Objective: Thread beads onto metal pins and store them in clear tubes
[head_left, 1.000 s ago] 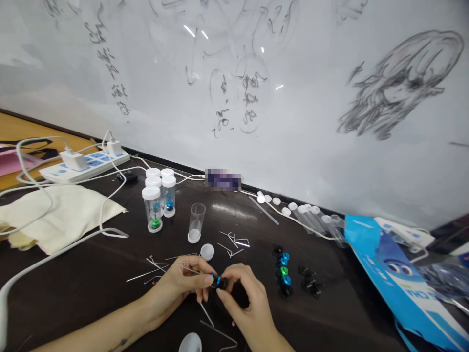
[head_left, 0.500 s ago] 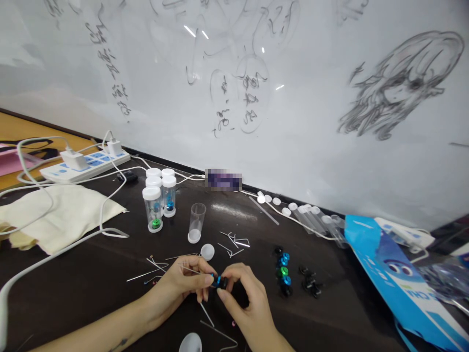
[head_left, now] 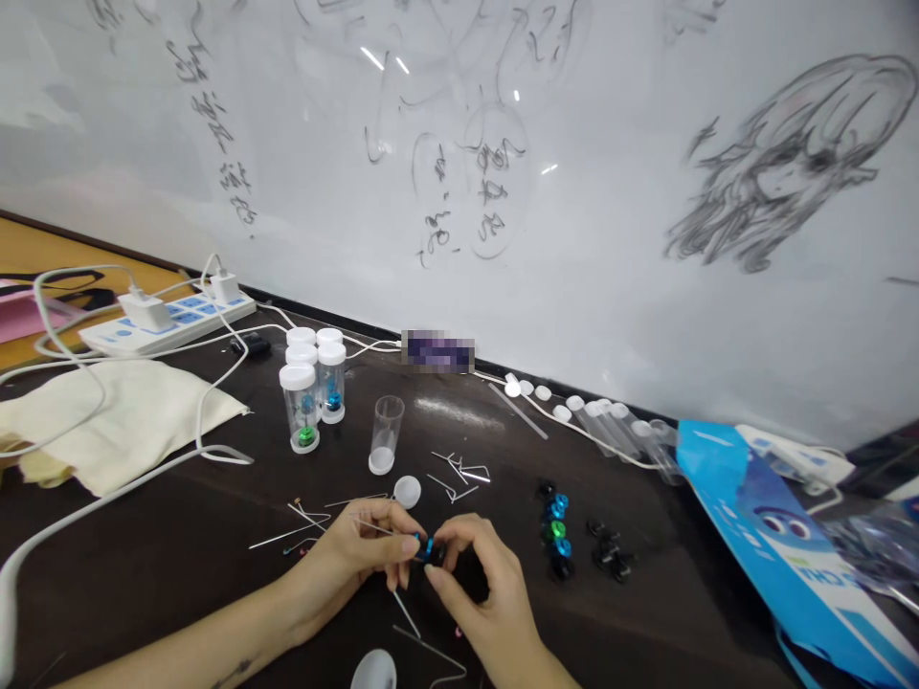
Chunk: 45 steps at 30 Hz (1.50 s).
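Note:
Between my two hands is a small blue-and-black round part (head_left: pixel 429 548), partly covered by fingertips. My left hand (head_left: pixel 369 547) pinches its blue end, and a thin metal wire runs along the same fingers. On the black end, my right hand (head_left: pixel 484 579) is closed with thumb and fingers. A bent metal rod (head_left: pixel 406 613) shows just below the left fingers; whether that hand holds it I cannot tell. Just beyond the left hand lies a white cap (head_left: pixel 407 492). An uncapped clear tube (head_left: pixel 388 435) with a white base stands behind it.
Several capped tubes (head_left: pixel 298 407) with coloured parts stand back left. Bent wires (head_left: pixel 459 471) lie mid-table. Blue, green and black parts (head_left: pixel 556 531) and black pieces (head_left: pixel 609 555) are at right, near a blue bag (head_left: pixel 753 517). A power strip (head_left: pixel 172 321) with cables sits at left.
The view has shifted very slightly. Both hands stay in the same place on the blue-and-black part.

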Each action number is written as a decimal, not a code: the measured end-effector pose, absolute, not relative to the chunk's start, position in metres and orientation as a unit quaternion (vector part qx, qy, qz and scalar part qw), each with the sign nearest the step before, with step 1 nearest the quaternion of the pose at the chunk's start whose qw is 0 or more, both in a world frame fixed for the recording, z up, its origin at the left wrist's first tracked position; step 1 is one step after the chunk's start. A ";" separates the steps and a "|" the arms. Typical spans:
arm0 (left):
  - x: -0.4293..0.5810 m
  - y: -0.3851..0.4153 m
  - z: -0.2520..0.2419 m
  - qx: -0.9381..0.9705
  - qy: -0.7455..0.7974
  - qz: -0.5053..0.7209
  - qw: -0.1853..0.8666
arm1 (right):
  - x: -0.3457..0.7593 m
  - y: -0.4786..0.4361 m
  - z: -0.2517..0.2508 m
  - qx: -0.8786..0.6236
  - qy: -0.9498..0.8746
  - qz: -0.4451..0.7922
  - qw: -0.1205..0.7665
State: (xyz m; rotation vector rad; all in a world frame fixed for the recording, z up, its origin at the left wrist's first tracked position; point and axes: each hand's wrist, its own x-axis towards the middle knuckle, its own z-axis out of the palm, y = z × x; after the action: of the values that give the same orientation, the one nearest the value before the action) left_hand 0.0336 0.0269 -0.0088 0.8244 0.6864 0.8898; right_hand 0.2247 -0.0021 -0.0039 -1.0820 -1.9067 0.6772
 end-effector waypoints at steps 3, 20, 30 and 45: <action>0.033 0.027 -0.010 0.384 0.312 0.410 0.766 | 0.225 -0.002 -0.004 -0.422 -0.763 0.259 0.416; 0.033 0.026 -0.008 0.382 0.315 0.407 0.768 | 0.224 -0.002 -0.003 -0.419 -0.768 0.255 0.413; 0.034 0.026 -0.004 0.377 0.319 0.409 0.767 | 0.224 -0.002 -0.003 -0.420 -0.767 0.256 0.411; 0.033 0.026 -0.006 0.377 0.323 0.407 0.767 | 0.224 -0.002 -0.002 -0.439 -0.761 0.256 0.403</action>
State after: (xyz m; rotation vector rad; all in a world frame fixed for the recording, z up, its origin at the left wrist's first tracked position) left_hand 0.0332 0.0257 -0.0055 0.8177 0.7017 0.8829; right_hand 0.2236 -0.0017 -0.0015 -1.1091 -1.9236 0.6475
